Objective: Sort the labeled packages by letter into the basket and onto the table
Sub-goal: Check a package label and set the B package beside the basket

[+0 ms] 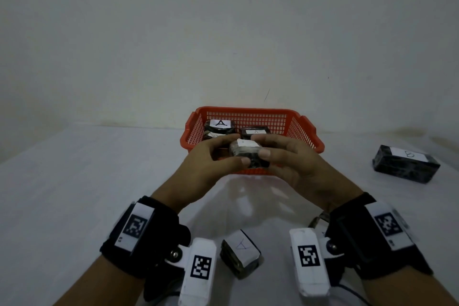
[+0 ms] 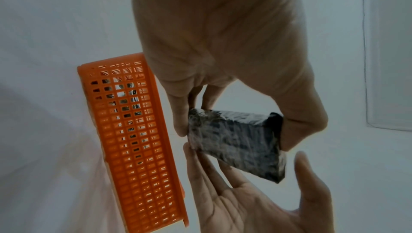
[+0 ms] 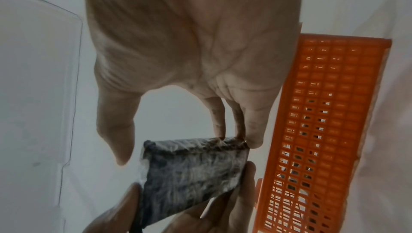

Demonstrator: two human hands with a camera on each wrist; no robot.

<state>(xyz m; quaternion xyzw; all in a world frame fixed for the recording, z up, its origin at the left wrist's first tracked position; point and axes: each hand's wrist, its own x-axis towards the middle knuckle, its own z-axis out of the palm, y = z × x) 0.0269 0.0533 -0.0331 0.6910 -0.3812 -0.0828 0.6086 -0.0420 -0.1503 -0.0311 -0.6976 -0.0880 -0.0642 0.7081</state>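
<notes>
A dark plastic-wrapped package (image 1: 249, 156) hangs in the air just before the front rim of the orange basket (image 1: 305, 126); the letter on its white label is unreadable. My left hand (image 1: 237, 150) grips it, thumb on one end and fingers on the other, as the left wrist view shows for the left hand (image 2: 236, 131) and package (image 2: 236, 143). My right hand (image 1: 260, 145) touches its far edge with fairly straight fingers; in the right wrist view the right hand (image 3: 178, 147) has its thumb a small gap off the package (image 3: 191, 171). Two packages labelled A (image 1: 219, 128) lie in the basket.
Another package labelled A (image 1: 240, 252) lies on the white table (image 1: 74, 194) near me, between my wrists. A longer dark package labelled B (image 1: 406, 164) rests on the table at the right. The basket wall (image 2: 133, 148) (image 3: 323, 113) stands close beside both hands. A white wall rises behind.
</notes>
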